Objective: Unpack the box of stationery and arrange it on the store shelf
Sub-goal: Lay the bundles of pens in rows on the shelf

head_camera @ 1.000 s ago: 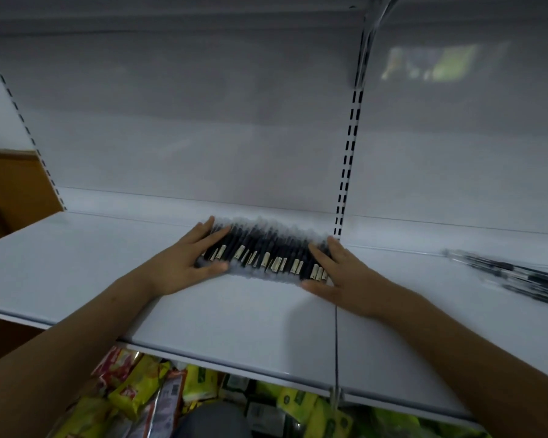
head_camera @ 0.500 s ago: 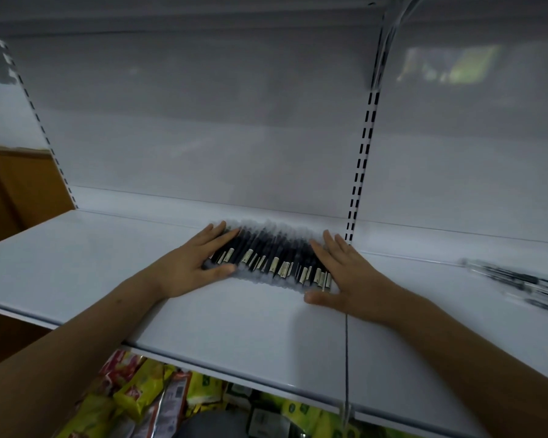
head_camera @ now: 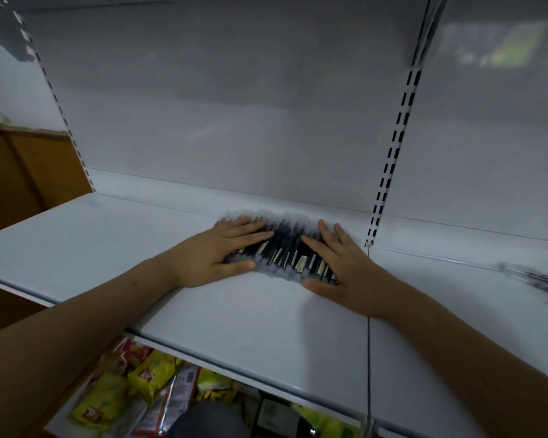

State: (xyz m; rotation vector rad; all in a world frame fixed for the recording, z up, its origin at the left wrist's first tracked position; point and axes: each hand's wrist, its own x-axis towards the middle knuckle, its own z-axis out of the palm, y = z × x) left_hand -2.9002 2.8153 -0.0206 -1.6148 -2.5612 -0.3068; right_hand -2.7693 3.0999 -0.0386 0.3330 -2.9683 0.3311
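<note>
White metal shelf (head_camera: 133,248) under my hands, smooth and glossy, slotted uprights behind. Black pens (head_camera: 287,251) lie in a row between my left hand (head_camera: 217,259) and right hand (head_camera: 342,267), both flat, fingers straight, pressing on top. Crinkly yellow snack packs (head_camera: 146,387) below my left arm.
</note>
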